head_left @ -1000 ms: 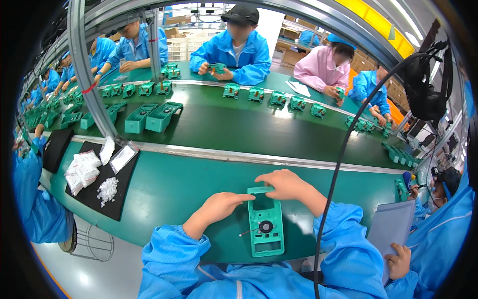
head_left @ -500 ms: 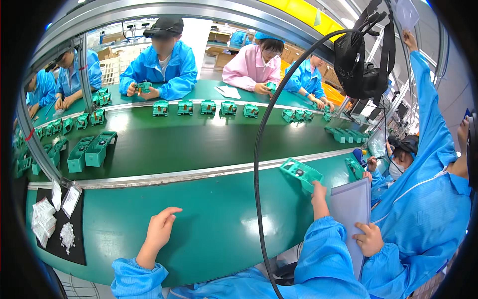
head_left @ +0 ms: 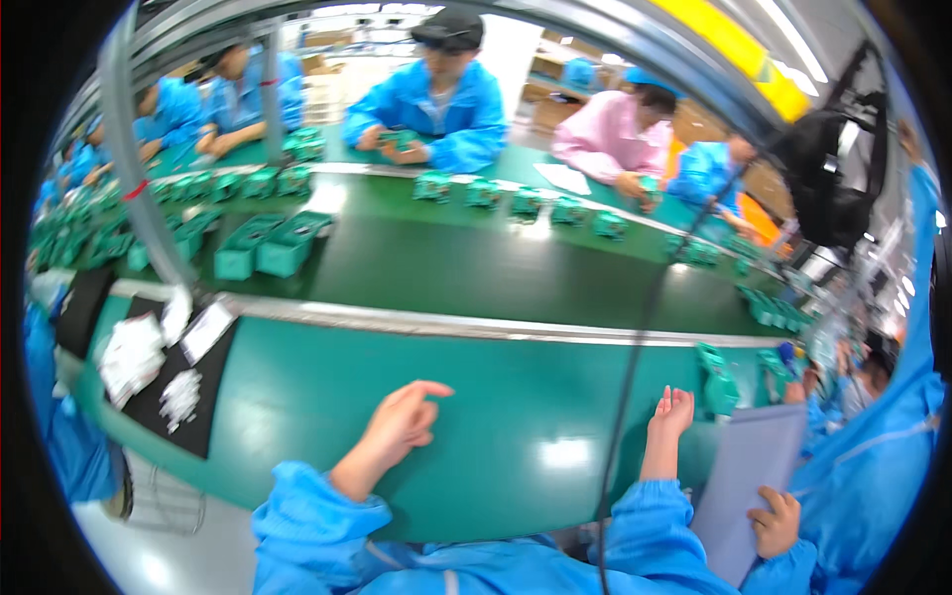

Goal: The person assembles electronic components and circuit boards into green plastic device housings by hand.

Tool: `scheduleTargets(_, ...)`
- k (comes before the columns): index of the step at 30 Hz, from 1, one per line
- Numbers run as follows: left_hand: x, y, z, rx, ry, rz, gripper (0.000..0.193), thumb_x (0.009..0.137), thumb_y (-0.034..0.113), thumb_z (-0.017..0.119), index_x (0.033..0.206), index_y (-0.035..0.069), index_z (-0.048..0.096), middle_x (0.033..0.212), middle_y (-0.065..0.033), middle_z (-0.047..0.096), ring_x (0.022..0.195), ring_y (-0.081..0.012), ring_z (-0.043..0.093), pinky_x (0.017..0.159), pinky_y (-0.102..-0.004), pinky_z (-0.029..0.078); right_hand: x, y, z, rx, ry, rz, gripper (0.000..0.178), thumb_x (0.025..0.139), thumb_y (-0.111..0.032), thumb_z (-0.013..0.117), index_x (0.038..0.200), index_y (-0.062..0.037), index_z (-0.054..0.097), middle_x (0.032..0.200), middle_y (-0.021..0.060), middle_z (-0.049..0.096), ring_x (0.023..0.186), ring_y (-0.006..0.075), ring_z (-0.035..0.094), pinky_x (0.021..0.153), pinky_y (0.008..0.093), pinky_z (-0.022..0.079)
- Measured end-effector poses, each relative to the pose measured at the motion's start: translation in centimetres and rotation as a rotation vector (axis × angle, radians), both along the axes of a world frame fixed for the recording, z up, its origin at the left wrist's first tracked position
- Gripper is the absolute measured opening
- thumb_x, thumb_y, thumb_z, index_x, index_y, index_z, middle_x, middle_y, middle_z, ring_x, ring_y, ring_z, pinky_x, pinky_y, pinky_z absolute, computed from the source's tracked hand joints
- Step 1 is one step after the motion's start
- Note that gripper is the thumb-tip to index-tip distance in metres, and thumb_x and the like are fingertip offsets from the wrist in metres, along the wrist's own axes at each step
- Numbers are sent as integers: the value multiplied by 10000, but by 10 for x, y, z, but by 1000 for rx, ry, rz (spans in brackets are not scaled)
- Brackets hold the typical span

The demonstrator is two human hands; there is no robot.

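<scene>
While the green case rests on the tabletop, both hands are empty and well apart from each other. The right hand is just to the left of the case, not touching it, its fingers raised and loosely bent. Farther left of the case, the left hand hangs over the tabletop with its fingers partly curled. A second case is to the right of the first, and a grey folder, gripped by a co-worker's hand, is on its near side. Well to the left of the case, a black mat carries white bags and small white pieces. Beyond the case, a dark green belt bears more cases. Blur hides finer details.
</scene>
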State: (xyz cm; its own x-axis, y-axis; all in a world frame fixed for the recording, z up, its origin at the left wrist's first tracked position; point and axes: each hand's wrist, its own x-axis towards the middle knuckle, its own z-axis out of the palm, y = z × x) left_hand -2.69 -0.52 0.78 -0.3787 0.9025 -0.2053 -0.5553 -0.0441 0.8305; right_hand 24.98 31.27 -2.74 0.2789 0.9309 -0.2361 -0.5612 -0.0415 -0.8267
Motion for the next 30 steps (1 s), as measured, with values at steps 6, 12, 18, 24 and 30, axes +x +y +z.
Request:
scheduleTargets(6, -4, 2, -4, 60, -253, -116, 672, 829, 595, 109, 1066, 75, 461, 472, 40, 241, 383, -65, 170, 362, -203, 162, -156, -190, 45, 1280, -923, 748, 132, 693, -131, 606, 802, -63, 575, 843, 70, 498, 785, 216, 487, 666, 303, 392)
scheduleTargets(12, -4, 2, -9, 14, -245, -9, 671, 819, 605, 75, 1120, 122, 430, 502, 53, 313, 368, -52, 197, 355, -192, 161, -200, -221, 49, 1272, -1101, 984, 115, 659, -181, 620, 723, -96, 577, 897, 39, 499, 851, 239, 462, 730, 358, 369)
scheduleTargets(18, -1, 1, -5, -53, -203, 67, 597, 837, 582, 101, 1049, 142, 444, 530, 50, 322, 373, -45, 202, 349, -193, 169, -203, -223, 56, 1267, -1129, 1116, 102, 656, -161, 616, 695, -82, 565, 924, 33, 502, 864, 245, 469, 739, 362, 372)
scheduleTargets(24, -2, 1, -1, -39, -105, -10, 336, 910, 367, 284, 850, 100, 478, 497, 61, 275, 393, -44, 188, 378, -205, 181, -204, -203, 41, 1078, -762, 1089, 73, 691, -62, 588, 716, -46, 522, 931, 84, 487, 866, 226, 482, 752, 320, 381)
scheduleTargets(30, -3, 1, 1, 38, -14, 125, 120, 872, 163, 444, 891, 74, 523, 530, 75, 309, 415, -21, 208, 388, -186, 184, -205, -199, 32, 1081, -629, 1056, 64, 726, -23, 548, 747, -50, 495, 939, 82, 466, 861, 194, 478, 722, 282, 390)
